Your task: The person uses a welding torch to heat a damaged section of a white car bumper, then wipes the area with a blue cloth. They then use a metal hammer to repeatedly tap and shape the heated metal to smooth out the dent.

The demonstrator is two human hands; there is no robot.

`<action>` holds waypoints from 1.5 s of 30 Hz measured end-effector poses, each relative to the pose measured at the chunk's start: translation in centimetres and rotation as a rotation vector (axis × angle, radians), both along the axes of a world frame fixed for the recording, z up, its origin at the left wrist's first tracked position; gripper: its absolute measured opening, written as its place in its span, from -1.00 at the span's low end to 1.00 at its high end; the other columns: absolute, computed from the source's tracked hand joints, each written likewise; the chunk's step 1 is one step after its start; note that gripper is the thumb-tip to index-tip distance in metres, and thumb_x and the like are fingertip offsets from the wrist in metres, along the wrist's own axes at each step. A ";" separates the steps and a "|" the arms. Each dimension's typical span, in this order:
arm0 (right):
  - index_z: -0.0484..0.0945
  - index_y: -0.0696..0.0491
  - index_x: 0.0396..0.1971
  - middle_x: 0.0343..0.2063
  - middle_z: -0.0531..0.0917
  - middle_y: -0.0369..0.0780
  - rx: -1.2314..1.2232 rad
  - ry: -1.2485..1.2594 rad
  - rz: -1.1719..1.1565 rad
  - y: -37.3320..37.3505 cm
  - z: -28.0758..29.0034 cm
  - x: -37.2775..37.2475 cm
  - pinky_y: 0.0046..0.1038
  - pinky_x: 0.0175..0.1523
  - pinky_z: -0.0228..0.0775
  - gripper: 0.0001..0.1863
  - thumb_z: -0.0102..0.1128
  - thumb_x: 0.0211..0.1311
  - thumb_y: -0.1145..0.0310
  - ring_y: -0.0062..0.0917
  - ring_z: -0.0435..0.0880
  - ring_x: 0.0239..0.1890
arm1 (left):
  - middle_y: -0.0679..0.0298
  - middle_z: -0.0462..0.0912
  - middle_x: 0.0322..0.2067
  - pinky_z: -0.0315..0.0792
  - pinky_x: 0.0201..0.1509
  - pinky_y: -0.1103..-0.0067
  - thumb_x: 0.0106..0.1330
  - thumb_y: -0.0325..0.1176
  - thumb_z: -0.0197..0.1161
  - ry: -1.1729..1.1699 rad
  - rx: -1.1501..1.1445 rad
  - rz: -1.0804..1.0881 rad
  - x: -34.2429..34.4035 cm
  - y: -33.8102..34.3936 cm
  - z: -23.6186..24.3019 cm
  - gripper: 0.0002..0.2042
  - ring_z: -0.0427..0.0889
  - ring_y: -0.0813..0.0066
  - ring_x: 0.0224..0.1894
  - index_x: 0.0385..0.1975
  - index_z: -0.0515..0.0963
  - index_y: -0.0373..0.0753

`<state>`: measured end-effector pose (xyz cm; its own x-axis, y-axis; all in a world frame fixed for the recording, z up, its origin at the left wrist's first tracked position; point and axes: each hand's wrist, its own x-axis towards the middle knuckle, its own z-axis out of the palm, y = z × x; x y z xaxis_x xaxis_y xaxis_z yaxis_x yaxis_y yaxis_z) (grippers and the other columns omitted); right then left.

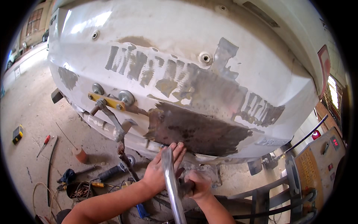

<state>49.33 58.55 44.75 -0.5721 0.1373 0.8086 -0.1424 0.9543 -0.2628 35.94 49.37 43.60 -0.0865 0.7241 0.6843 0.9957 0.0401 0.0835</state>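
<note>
A white car body panel fills the upper view, with sanded grey patches and a dark bare-metal area. My left hand reaches to the lower edge of the bare metal, its fingers stretched out against it. A shiny metal bar crosses in front of that hand and hides part of it. My right hand is closed round a dark handle beside the bar. To the left, a yellow-barred pulling clamp with round feet is fixed against the panel.
On the floor at left lie an angle grinder, a red screwdriver, a yellow-black box, a reddish cup-shaped piece, cables and a can of small metal pieces. A machine with a control panel stands at right.
</note>
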 end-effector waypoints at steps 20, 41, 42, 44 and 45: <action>0.36 0.02 -0.69 -0.77 0.38 -0.23 -0.184 -0.053 -0.142 0.7 -0.4 0.2 -0.40 -0.60 0.28 -0.36 0.18 -0.11 -0.34 -0.33 0.44 -0.73 | 0.02 0.22 0.26 0.06 0.36 0.34 0.12 -0.24 0.01 0.024 -0.019 -0.007 0.0 0.3 -0.9 -0.38 0.25 0.17 0.29 0.21 0.24 -0.40; 0.34 0.01 -0.76 -0.79 0.38 -0.26 -0.104 -0.003 -0.109 0.1 0.8 0.5 -0.39 -0.60 0.29 -0.33 0.09 -0.04 -0.38 -0.33 0.48 -0.72 | -0.13 0.20 0.23 0.14 0.28 0.14 0.03 -0.08 0.24 0.100 -0.012 -0.017 -0.4 0.0 -0.5 -0.31 0.16 -0.04 0.30 0.11 0.32 -0.45; 0.34 0.01 -0.77 -0.79 0.38 -0.26 -0.065 0.034 -0.080 0.1 0.6 0.7 -0.41 -0.62 0.28 -0.33 0.08 -0.04 -0.38 -0.36 0.48 -0.73 | -0.17 0.16 0.23 0.10 0.28 0.11 0.04 -0.04 0.24 0.070 -0.003 -0.015 -0.3 0.1 -0.2 -0.26 0.13 -0.09 0.31 0.14 0.27 -0.48; 0.35 0.01 -0.77 -0.80 0.38 -0.27 -0.027 0.039 -0.048 0.0 0.5 1.2 -0.43 -0.63 0.27 -0.32 0.08 -0.04 -0.39 -0.37 0.47 -0.74 | -0.25 0.11 0.24 0.02 0.31 0.08 0.07 0.04 0.23 0.009 0.076 0.022 -0.4 0.6 1.2 -0.18 0.09 -0.16 0.31 0.18 0.19 -0.52; 0.36 0.01 -0.77 -0.80 0.37 -0.27 -0.016 0.043 -0.030 0.0 0.3 1.4 -0.43 -0.64 0.27 -0.32 0.08 -0.05 -0.40 -0.38 0.46 -0.75 | -0.28 0.09 0.24 -0.02 0.32 0.08 0.09 0.07 0.22 -0.019 0.142 0.061 -0.5 1.0 3.2 -0.15 0.07 -0.20 0.31 0.19 0.16 -0.55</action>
